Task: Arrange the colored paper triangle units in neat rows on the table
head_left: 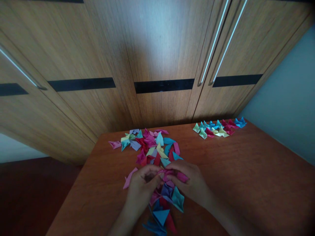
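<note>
A pink folded paper piece (pixel 169 175) is held between my two hands, above the middle of the table. My left hand (pixel 146 183) pinches its left side with thumb and forefinger. On its right side my right hand (pixel 188 180) grips it the same way, and part of the paper shows past the thumb. Below and between the wrists lie several folded papers, among them a teal one (pixel 178 199), a purple one (pixel 167 190) and a blue one (pixel 161 216). Just beyond my fingers spreads a loose pile of colourful folded papers (pixel 150 141). The folds under my fingertips are partly hidden.
Small folded paper boats (pixel 221 129) in green, blue, red and yellow stand in rows at the table's back right. The brown wooden table (pixel 241 173) meets a wooden wardrobe (pixel 162 108) with long metal handles. A pale wall (pixel 287 98) rises at the right.
</note>
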